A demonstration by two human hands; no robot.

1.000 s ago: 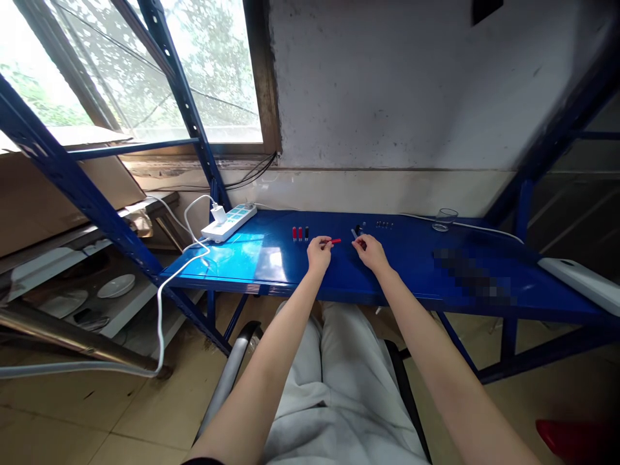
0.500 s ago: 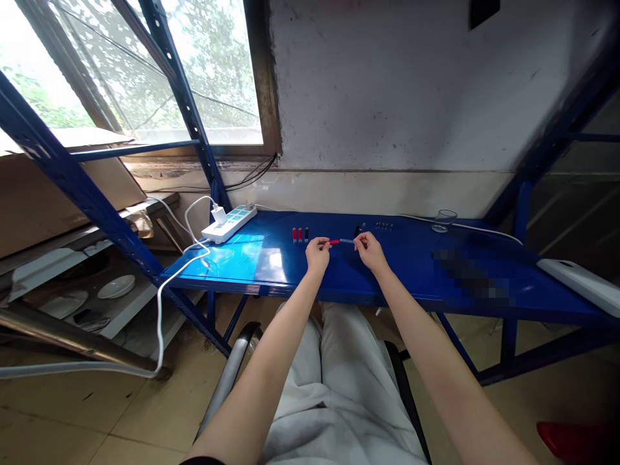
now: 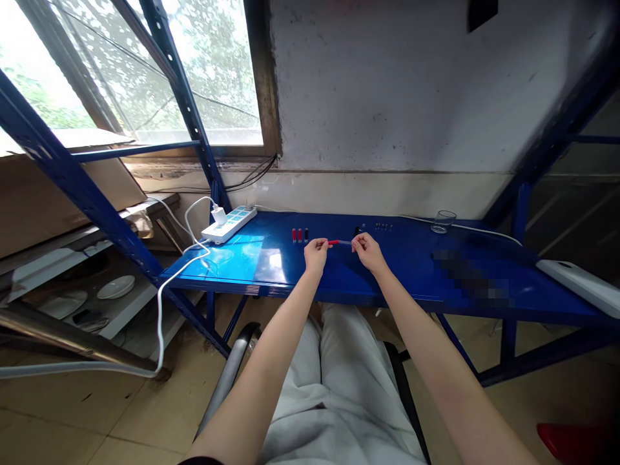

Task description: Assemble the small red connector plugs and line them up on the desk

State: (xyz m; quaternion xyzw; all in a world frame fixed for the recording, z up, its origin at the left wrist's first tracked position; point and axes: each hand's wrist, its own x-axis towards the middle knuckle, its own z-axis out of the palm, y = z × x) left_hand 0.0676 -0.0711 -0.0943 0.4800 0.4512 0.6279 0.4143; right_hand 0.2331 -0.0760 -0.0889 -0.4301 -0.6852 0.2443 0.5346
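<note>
My left hand [image 3: 316,255] is pinched on a red piece [image 3: 333,242]; my right hand [image 3: 369,252] is pinched on a clear piece [image 3: 345,243]. Both pieces are between my hands, over the table [image 3: 271,226], end to end. Whether one has entered the other, I cannot tell at this size. Beyond my left hand is a row: two red tubes [image 3: 297,236] and a black tube [image 3: 307,235]. Small parts [image 3: 384,227] lie farther right. In my judgement, the step in hand is lining up the ends; the next move calls for a straight line and steady grips.
</note>
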